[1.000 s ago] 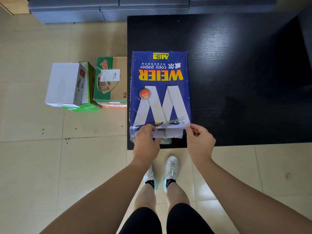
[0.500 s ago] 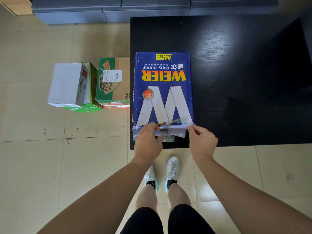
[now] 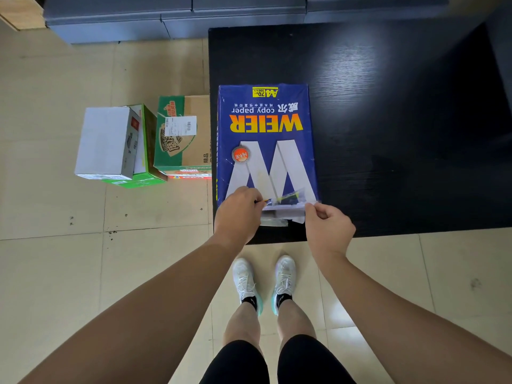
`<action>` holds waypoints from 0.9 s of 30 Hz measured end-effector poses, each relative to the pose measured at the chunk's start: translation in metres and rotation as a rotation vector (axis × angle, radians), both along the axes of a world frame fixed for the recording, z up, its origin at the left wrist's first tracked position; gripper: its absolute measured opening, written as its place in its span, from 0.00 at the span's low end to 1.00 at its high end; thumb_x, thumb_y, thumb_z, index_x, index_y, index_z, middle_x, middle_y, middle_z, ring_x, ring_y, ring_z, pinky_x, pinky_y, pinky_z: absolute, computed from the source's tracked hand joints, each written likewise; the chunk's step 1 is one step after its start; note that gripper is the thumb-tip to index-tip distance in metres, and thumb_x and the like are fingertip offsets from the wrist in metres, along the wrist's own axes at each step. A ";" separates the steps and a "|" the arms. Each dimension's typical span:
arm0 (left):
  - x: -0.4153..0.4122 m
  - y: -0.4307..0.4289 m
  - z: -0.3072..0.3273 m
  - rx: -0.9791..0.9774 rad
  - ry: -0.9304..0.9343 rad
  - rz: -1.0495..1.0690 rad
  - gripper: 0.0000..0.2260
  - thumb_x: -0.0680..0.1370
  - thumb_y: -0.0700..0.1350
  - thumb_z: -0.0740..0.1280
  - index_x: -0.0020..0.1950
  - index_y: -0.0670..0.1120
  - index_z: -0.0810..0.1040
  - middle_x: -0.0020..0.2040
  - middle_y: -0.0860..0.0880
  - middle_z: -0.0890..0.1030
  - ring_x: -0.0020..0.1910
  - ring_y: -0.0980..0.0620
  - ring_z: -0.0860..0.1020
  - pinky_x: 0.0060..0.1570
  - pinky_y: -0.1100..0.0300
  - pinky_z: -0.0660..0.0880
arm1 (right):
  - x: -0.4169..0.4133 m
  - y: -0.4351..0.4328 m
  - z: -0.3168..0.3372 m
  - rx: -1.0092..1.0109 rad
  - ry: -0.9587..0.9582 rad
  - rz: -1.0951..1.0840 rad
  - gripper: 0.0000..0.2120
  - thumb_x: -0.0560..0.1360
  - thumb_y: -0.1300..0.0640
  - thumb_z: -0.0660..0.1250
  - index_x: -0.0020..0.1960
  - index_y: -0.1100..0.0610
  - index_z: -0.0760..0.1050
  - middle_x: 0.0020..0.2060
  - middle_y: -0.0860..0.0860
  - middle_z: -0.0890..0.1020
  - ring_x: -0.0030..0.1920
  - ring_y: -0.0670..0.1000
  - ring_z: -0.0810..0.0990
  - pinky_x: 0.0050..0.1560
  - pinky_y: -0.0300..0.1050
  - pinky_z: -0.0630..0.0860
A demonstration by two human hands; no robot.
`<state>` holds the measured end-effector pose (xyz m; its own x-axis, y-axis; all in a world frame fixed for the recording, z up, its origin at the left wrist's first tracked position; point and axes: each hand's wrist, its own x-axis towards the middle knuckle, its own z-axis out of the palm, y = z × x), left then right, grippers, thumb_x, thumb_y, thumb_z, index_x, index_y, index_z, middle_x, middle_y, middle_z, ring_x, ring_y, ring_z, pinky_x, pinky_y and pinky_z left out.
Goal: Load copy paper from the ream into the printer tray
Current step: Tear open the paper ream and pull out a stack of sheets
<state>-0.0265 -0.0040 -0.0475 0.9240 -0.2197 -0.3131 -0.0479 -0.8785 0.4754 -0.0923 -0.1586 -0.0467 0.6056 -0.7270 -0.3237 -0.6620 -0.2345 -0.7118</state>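
The blue ream (image 3: 266,139) lies flat at the near left corner of the black table (image 3: 388,120), its torn wrapper end toward the person. The left hand (image 3: 238,214) is closed on the wrapper at the near left corner. The right hand (image 3: 328,230) pinches the wrapper flap at the right corner. Cardboard boxes (image 3: 144,142) stand on the tile floor (image 3: 55,259) beside the table.

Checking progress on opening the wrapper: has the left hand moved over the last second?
Yes. The left hand has moved forward, away from the table's near edge and farther onto the ream.
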 end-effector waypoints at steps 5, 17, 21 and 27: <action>0.000 0.002 0.002 -0.028 0.010 0.017 0.08 0.81 0.48 0.64 0.51 0.47 0.82 0.50 0.49 0.80 0.45 0.50 0.78 0.45 0.55 0.77 | 0.000 -0.002 -0.004 -0.001 0.029 -0.038 0.09 0.76 0.54 0.70 0.52 0.57 0.83 0.38 0.47 0.82 0.36 0.41 0.78 0.34 0.26 0.65; -0.005 0.001 0.003 -0.060 0.023 0.063 0.07 0.80 0.48 0.65 0.50 0.47 0.82 0.49 0.50 0.80 0.46 0.50 0.79 0.46 0.51 0.79 | 0.001 -0.010 -0.014 0.187 0.105 -0.016 0.09 0.75 0.55 0.66 0.38 0.57 0.79 0.27 0.47 0.76 0.28 0.46 0.73 0.36 0.43 0.72; -0.009 0.003 0.005 -0.066 0.033 0.063 0.07 0.80 0.48 0.66 0.50 0.47 0.82 0.50 0.49 0.81 0.46 0.49 0.79 0.46 0.51 0.80 | -0.016 -0.020 -0.009 0.252 0.160 0.049 0.10 0.75 0.56 0.66 0.35 0.57 0.77 0.25 0.47 0.73 0.26 0.46 0.67 0.30 0.41 0.67; -0.017 0.007 0.007 -0.077 0.035 0.051 0.06 0.80 0.48 0.66 0.51 0.48 0.81 0.50 0.49 0.80 0.47 0.48 0.78 0.46 0.51 0.79 | -0.032 -0.026 -0.007 0.297 0.169 0.054 0.07 0.75 0.54 0.67 0.43 0.56 0.81 0.34 0.51 0.80 0.32 0.49 0.72 0.33 0.42 0.71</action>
